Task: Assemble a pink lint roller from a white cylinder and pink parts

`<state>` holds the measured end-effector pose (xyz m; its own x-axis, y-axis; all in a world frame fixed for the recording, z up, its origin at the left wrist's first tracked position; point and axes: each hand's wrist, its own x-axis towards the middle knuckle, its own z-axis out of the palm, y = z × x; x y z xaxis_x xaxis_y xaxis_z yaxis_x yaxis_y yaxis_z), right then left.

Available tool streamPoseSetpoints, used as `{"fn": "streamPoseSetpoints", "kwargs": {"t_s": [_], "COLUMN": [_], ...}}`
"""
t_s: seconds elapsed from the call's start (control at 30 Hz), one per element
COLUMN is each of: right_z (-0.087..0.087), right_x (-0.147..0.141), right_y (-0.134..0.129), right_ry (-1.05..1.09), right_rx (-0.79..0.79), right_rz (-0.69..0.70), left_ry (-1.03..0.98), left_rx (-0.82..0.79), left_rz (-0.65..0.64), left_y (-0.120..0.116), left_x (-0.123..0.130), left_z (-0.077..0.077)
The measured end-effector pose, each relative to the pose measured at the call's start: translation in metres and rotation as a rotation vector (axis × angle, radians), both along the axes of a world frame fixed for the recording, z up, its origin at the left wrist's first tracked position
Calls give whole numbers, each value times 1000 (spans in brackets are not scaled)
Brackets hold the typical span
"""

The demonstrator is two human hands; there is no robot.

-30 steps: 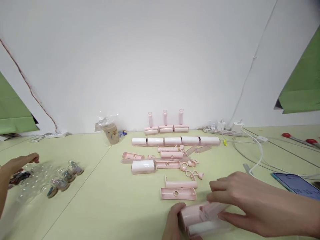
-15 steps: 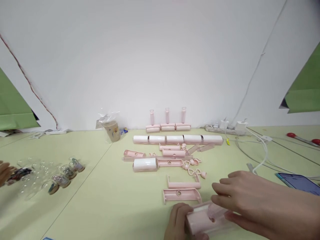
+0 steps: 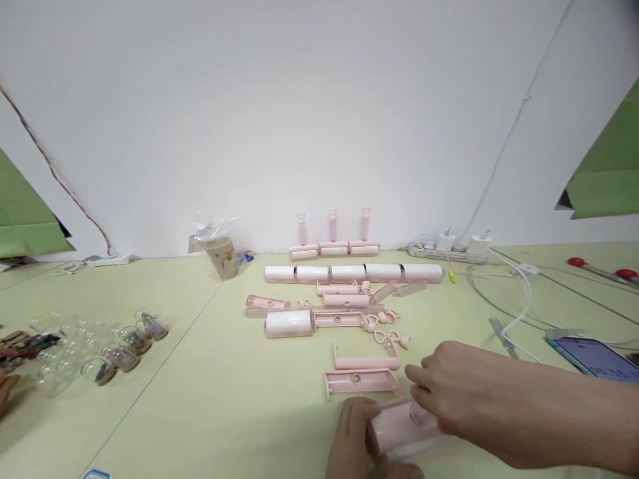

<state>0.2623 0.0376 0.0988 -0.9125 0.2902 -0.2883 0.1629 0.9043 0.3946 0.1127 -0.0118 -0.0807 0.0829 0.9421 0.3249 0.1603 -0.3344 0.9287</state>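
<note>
At the bottom, my left hand (image 3: pixel 352 436) is wrapped round the left end of a pink lint roller head (image 3: pixel 399 429), which has a clear cover. My right hand (image 3: pixel 464 392) is closed over a translucent pink handle piece (image 3: pixel 416 414) at the middle of that head. The joint between them is mostly covered by my fingers. Just beyond lie an empty pink roller frame (image 3: pixel 362 381) and another pink frame (image 3: pixel 367 363). Small pink heart-shaped loops (image 3: pixel 393 336) and a white adhesive roll (image 3: pixel 288 324) rest farther back.
Assembled lint rollers (image 3: pixel 333 249) stand by the wall, behind a row of white rolls (image 3: pixel 348 273). A bagged cup (image 3: pixel 221 258) is left of them. Rightward are a power strip (image 3: pixel 449 253), cables and a phone (image 3: pixel 596 356). Glass domes (image 3: pixel 120 357) and another person's hand (image 3: pixel 6 389) are leftward.
My right hand has moved slightly left and down over the roller head, bringing the handle piece more upright at its middle. My left hand keeps its hold. The other person's hand has shifted down.
</note>
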Motion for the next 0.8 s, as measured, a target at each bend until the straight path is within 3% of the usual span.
{"fn": "streamPoseSetpoints", "kwargs": {"t_s": [0.17,0.37,0.47,0.67,0.8], "right_z": [1,11,9,0,20], "right_x": [-23,-28,-25,-24,-10], "right_y": [-5,0,3,-7,1], "right_ry": [-123,-13,32,29,354], "right_rx": [18,-163,-210,-131,-414], "right_rz": [-77,-262,-294,-306,-281], "left_ry": [61,22,-20,-54,-55], "left_rx": [-107,-175,-164,-105,-79], "left_rz": [-4,16,26,-14,-40], "left_y": [-1,-6,-5,-1,-1], "left_x": [-3,-1,0,-1,-8], "left_z": [10,25,24,20,13]}}
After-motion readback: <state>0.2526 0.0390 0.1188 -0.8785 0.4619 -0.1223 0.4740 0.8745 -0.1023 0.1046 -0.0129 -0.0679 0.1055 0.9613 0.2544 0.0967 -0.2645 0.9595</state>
